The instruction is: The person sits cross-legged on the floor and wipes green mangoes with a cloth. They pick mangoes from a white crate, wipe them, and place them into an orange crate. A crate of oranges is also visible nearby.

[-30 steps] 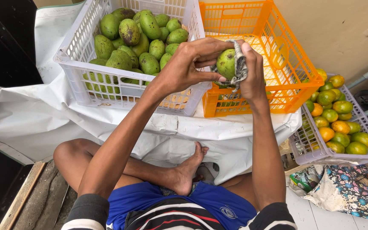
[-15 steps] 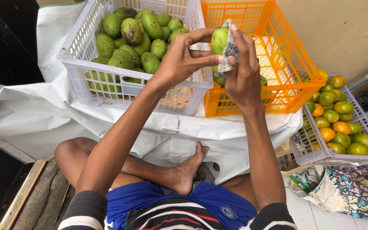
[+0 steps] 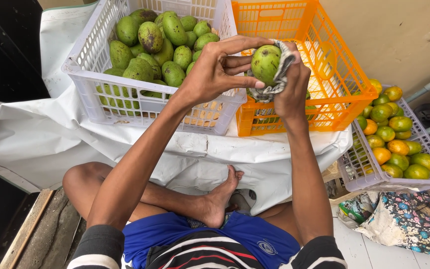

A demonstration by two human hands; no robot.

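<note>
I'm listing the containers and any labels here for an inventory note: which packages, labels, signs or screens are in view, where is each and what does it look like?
No signs or screens.
White crate: upper left, slatted plastic, filled with green mangoes.
Orange crate: upper middle, slatted plastic, behind the hands.
Pale crate: right edge, holding green and orange round fruit.
Shorts emblem: bottom, small pale oval on blue.

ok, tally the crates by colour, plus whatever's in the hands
White crate: 1
Orange crate: 1
Pale lilac crate: 1
Green mango held in the left hand: 1
Grey cloth in the right hand: 1
Total: 5
</note>
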